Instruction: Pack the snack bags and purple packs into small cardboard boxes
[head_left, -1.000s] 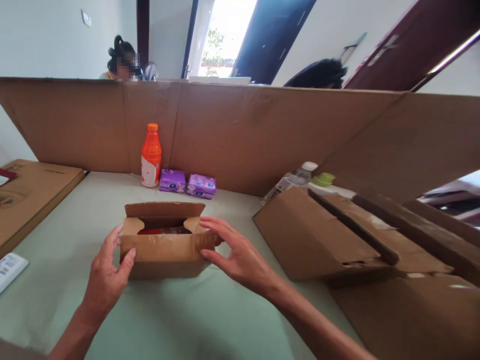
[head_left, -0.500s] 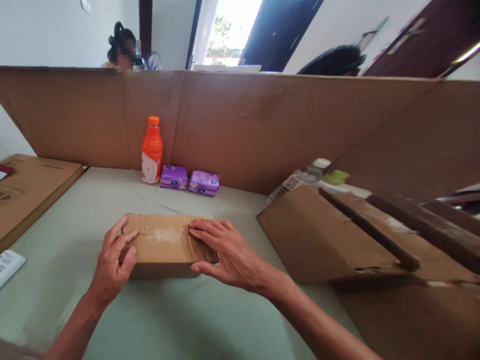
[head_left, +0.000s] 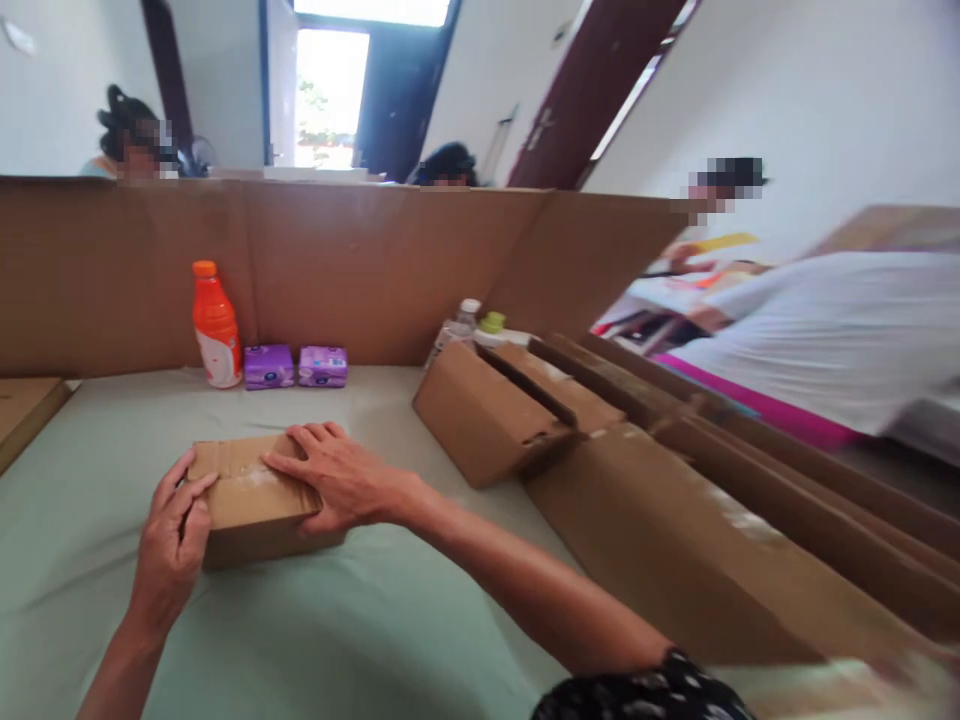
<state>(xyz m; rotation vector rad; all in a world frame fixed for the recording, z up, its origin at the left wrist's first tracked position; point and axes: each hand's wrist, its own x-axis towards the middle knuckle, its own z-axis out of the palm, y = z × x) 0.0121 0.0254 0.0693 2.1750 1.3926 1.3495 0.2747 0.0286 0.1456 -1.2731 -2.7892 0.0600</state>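
A small closed cardboard box point(head_left: 251, 490) with clear tape over its top seam lies on the pale green cloth. My left hand point(head_left: 176, 520) grips its left end, fingers on the top edge and thumb at the near corner. Across the right end is my right hand point(head_left: 334, 480), its fingers spread over the top and its thumb down on the front side. The box's right end is partly hidden by this hand. Behind the box stand an orange bottle point(head_left: 215, 325) and two purple tissue packs, the left one point(head_left: 268, 367) and the right one point(head_left: 323, 367).
A tall cardboard partition point(head_left: 375, 270) runs along the back. To the right are an open cardboard carton point(head_left: 487, 415), a clear plastic bottle point(head_left: 459, 325) and a green-capped container point(head_left: 492, 323). A flat cardboard box point(head_left: 30, 410) lies far left. Other people sit beyond the partition.
The view has swung right, showing more cartons and another person. My right hand has shifted further over the box top with its fingers more spread. My left hand keeps its grip.
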